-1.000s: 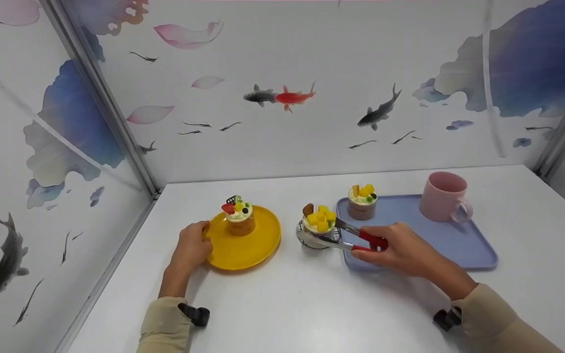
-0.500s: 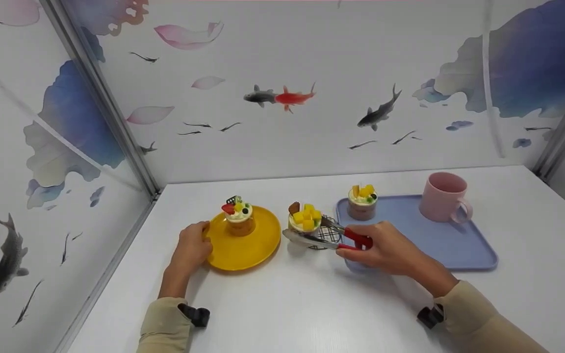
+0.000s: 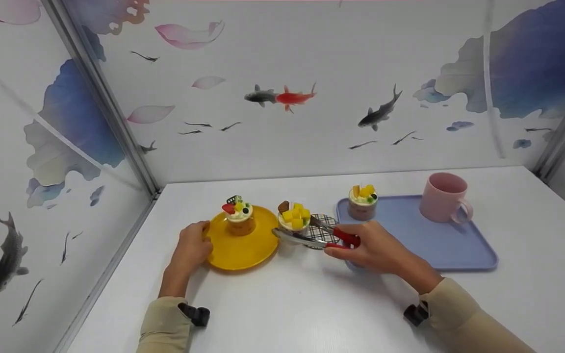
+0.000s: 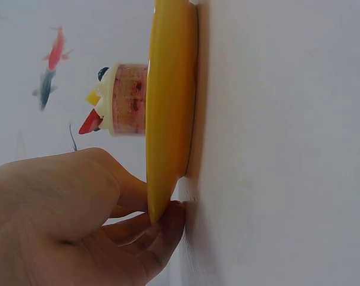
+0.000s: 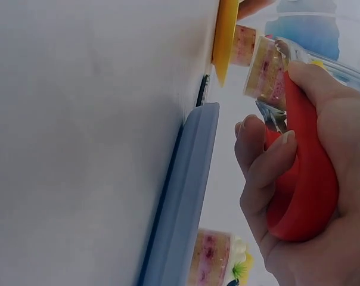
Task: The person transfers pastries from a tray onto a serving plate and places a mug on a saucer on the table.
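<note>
My left hand (image 3: 195, 247) pinches the left rim of a yellow plate (image 4: 168, 107), thumb above and fingers under the edge. On that plate stands a dessert cup (image 3: 239, 218) topped with cream, strawberry and blueberry. Red-handled metal tongs (image 5: 311, 173) are gripped in my right hand (image 3: 373, 247). Their tips clasp a second dessert cup (image 3: 295, 218), topped with yellow fruit cubes and a brown piece. In the right wrist view this cup is raised above the table, upright, close to the plate's right edge.
A round black-and-white checked coaster (image 3: 322, 230) lies between plate and tray. The blue tray (image 3: 420, 240) carries another fruit-topped dessert cup (image 3: 362, 203) at its back left corner and a pink mug (image 3: 442, 196) at its back right. Patterned white panels enclose the table.
My right hand has moved left with the tongs and the cup, from over the coaster to the plate's right edge. More of the coaster shows. My left hand and the plate stay put.
</note>
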Tool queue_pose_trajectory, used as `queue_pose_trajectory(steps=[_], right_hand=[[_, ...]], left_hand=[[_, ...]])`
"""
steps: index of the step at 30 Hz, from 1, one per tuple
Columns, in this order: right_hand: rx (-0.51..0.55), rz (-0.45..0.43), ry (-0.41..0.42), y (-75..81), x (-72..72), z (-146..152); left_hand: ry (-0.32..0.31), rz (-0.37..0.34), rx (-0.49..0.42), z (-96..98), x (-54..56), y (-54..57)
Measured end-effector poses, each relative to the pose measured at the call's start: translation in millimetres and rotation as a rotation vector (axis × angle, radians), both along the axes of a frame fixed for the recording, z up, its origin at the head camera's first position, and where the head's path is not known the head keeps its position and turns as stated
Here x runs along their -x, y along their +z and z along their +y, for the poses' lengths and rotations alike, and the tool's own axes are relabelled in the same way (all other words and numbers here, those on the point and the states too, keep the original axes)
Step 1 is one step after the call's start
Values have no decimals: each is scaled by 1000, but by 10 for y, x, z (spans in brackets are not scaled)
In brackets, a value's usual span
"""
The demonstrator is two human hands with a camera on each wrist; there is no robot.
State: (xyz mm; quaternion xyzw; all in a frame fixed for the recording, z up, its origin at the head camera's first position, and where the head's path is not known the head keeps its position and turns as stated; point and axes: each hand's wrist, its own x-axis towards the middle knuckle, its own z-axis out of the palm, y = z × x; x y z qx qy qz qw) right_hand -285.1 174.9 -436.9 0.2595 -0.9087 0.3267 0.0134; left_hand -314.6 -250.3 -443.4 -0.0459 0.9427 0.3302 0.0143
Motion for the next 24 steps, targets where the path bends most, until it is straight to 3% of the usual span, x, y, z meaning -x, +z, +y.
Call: queue_pose_trajectory(steps=[24], right_hand=[[15,-17,56,-32,96,-401]], left_hand=[[5,-17,-6,-20,-12,13]])
